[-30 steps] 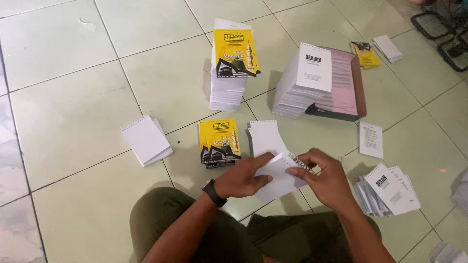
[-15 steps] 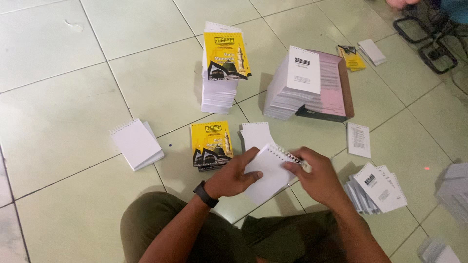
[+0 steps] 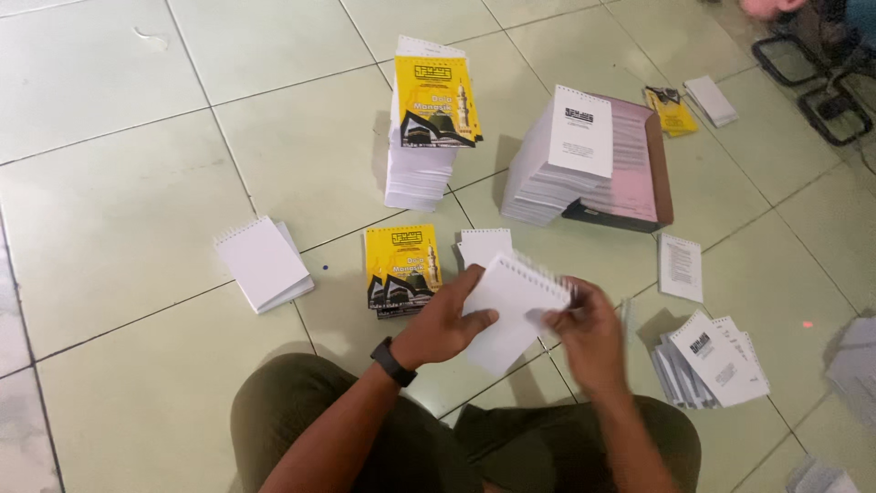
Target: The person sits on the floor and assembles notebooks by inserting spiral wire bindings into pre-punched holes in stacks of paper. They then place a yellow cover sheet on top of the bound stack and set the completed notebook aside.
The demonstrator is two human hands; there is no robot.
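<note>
Head view, right hand [image 3: 589,333] blurred, left hand [image 3: 447,319] gripping booklet [image 3: 511,306]

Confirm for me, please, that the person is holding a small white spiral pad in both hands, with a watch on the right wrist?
Not quite: the head view shows the watch on the left wrist, not the right. The rest holds: the left hand and right hand both hold the small white spiral pad.

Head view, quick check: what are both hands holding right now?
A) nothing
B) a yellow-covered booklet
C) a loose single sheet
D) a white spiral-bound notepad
D: the left hand and the right hand both grip a white spiral-bound notepad, its wire coil along the top edge; the yellow-covered booklets lie untouched on the floor beside it.
</note>
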